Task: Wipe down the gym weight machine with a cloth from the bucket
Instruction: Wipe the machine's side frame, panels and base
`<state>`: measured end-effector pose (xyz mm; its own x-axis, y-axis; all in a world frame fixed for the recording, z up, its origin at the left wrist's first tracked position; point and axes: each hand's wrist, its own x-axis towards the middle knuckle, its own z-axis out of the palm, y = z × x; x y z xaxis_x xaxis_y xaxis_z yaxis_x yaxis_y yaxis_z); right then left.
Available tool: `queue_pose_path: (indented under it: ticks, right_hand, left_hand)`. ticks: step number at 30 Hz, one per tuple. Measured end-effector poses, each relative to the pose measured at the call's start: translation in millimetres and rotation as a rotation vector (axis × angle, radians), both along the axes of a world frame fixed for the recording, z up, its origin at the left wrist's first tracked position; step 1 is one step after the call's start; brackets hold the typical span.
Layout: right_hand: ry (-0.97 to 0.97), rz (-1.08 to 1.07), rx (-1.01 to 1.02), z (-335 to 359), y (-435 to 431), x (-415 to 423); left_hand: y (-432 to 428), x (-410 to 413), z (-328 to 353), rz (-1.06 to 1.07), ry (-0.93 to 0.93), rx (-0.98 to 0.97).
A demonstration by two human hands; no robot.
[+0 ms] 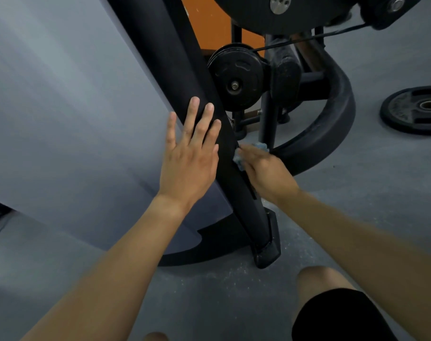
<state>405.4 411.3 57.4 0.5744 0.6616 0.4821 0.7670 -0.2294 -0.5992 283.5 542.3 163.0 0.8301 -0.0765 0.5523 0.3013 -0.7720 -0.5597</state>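
Observation:
The black upright post (170, 60) of the weight machine slants down the middle of the view to a foot on the floor. My left hand (192, 153) lies flat against the post with straight, spread fingers. My right hand (263, 168) holds a small grey-blue cloth (239, 161) and presses it against the right side of the post, low down. Most of the cloth is hidden under my fingers. No bucket shows in this view.
A grey side panel (74, 107) fills the left. Behind the post are a black pulley (236, 82) with a cable, a curved black frame bar (332, 134) and orange parts. A loose weight plate (416, 109) lies on the grey floor at right. My knee (318, 281) is at bottom.

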Motion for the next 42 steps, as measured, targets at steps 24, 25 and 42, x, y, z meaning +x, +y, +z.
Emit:
queue_pose_path:
  ticks: [24, 25, 42]
  right_hand:
    - [0.678, -0.136, 0.217, 53, 35, 20]
    - [0.764, -0.112, 0.329, 57, 34, 14]
    - [0.577, -0.175, 0.57, -3, 47, -24]
  left_hand:
    - [-2, -1, 3, -0.012, 0.004, -0.02]
    - [-2, -1, 2, -0.013, 0.001, -0.019]
    - [15, 9, -34, -0.19, -0.141, 0.034]
